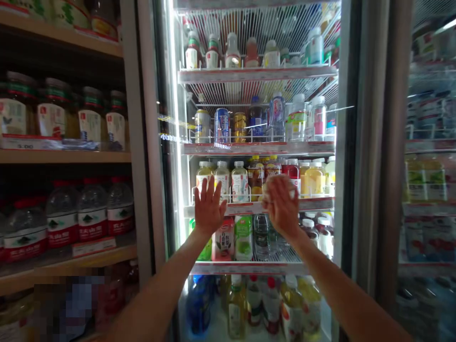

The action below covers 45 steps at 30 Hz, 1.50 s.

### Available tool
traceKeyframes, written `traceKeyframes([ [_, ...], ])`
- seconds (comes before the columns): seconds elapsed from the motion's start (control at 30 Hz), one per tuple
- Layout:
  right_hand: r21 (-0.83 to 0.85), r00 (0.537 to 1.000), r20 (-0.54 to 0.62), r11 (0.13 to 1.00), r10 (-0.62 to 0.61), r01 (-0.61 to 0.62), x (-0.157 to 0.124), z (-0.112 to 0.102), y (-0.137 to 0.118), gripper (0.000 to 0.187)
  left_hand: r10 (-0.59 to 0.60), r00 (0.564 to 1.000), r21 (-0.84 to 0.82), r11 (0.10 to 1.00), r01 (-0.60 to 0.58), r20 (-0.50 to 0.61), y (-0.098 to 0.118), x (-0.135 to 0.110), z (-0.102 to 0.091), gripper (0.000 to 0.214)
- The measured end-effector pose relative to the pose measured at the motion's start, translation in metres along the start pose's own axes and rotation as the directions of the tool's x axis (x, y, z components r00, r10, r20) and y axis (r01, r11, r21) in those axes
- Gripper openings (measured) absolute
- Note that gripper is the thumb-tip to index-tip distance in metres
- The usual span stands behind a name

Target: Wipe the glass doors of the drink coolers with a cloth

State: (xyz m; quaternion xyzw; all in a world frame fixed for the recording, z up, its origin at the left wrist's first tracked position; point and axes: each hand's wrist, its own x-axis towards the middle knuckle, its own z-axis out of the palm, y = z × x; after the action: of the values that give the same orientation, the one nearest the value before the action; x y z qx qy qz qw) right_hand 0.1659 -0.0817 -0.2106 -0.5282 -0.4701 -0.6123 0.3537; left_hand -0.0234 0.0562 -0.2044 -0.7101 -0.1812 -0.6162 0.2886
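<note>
My left hand (209, 209) is stretched out with its fingers apart and its palm toward the glass door (167, 128) of a lit drinks cooler; it seems to rest flat on the pane. To its right, my right hand (283, 204) presses a crumpled pale cloth (270, 186) to the same glass. Motion blurs its fingers, and the hand covers most of the cloth. Behind the pane, pale-labelled tea bottles (240, 183) stand in a row near my left hand. Yellow juice bottles (315, 179) are on the same shelf, right of my right hand.
Wooden shelves on the left hold juice bottles (52, 111) and red-capped water bottles (92, 211). A metal door frame (370, 156) borders the cooler on the right, with another stocked cooler (427, 185) beyond it. More bottles (235, 306) stand at the cooler's bottom.
</note>
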Motion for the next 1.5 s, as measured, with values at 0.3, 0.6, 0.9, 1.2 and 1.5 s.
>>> traceKeyframes([
  [0.3, 0.092, 0.976, 0.11, 0.98, -0.188, 0.179, -0.024, -0.002, -0.023, 0.057, -0.008, 1.0, -0.014, 1.0, 0.008, 0.005, -0.001, -0.009, -0.001, 0.053],
  [0.6, -0.044, 0.964, -0.089, 0.966, 0.251, -0.256, -0.039, -0.01, 0.03, 0.061, -0.058, 0.997, -0.057, 0.997, 0.06, 0.043, 0.013, -0.045, -0.002, 0.057],
  [0.9, -0.059, 0.937, -0.15, 0.943, 0.315, -0.326, -0.053, -0.013, 0.046, 0.057, -0.059, 0.997, -0.046, 0.997, 0.061, 0.045, 0.017, -0.05, -0.002, 0.058],
  [1.2, 0.001, 0.995, 0.054, 0.997, -0.081, 0.081, -0.077, -0.018, 0.032, 0.054, -0.05, 0.998, -0.006, 0.999, 0.05, 0.046, 0.017, -0.052, -0.002, 0.059],
  [1.5, 0.076, 0.994, 0.078, 0.995, -0.078, 0.072, -0.093, -0.018, 0.033, 0.058, -0.064, 0.993, 0.029, 0.998, 0.061, 0.101, 0.029, -0.067, -0.007, 0.064],
])
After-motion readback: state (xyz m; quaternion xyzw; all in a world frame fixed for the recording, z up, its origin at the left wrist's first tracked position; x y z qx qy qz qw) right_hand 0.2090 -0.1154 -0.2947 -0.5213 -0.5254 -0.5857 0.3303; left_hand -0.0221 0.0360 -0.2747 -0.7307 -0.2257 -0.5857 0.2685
